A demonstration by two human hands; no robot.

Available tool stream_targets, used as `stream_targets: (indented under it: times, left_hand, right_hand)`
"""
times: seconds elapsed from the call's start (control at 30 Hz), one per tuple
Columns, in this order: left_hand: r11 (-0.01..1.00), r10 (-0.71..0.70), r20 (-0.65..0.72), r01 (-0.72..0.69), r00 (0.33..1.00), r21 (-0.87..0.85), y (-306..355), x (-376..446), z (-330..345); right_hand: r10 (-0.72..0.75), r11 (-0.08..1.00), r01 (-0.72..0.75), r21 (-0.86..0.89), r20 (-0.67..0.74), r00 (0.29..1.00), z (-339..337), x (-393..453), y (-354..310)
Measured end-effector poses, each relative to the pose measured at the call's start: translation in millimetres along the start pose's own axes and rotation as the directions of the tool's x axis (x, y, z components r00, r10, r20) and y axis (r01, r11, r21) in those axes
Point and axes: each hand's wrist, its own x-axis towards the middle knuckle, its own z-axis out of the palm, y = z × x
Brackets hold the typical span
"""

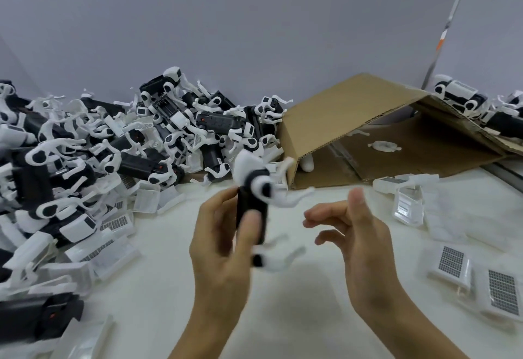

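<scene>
the left hand (220, 248) grips the toy robot dog (250, 208), long axis upright; the right hand (362, 240), fingers loosely curled and empty, hovers just right of it

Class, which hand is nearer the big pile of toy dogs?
Left. The left hand, gripping one toy dog, is right of the pile; the right hand lies farther right.

- The light is bright, soft and even, coming from above; nothing glares.
- Left of the cardboard box (348, 115), the toy (251, 211) in my left hand (220, 245) is smeared by motion blur, and my right hand (359, 240) is soft too.
- Below the box, a faint grey shadow lies on the white table (297, 302).
- Inside the box it is dim.
- Far from the box, the picture's edges bend and lose sharpness.
</scene>
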Motion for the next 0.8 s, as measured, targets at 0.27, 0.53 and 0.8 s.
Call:
stream_targets:
  times: [0.27,0.53,0.8]
  left_hand:
    - [0.517,-0.669,0.254,0.682,0.699,-0.517,17,-2,7]
    - [0.388,-0.664,0.349,0.704,0.661,-0.595,17,-3,8]
    - [0.413,-0.617,0.385,0.699,0.686,-0.584,16,-3,6]
  right_hand:
    - [-0.275,0.859,0.428,-0.281,0.452,0.849,1,-13,13]
    - [-0.361,0.829,0.481,-0.285,0.384,0.850,9,-18,18]
    - [-0.385,0.836,0.488,-0.253,0.363,0.848,13,-22,16]
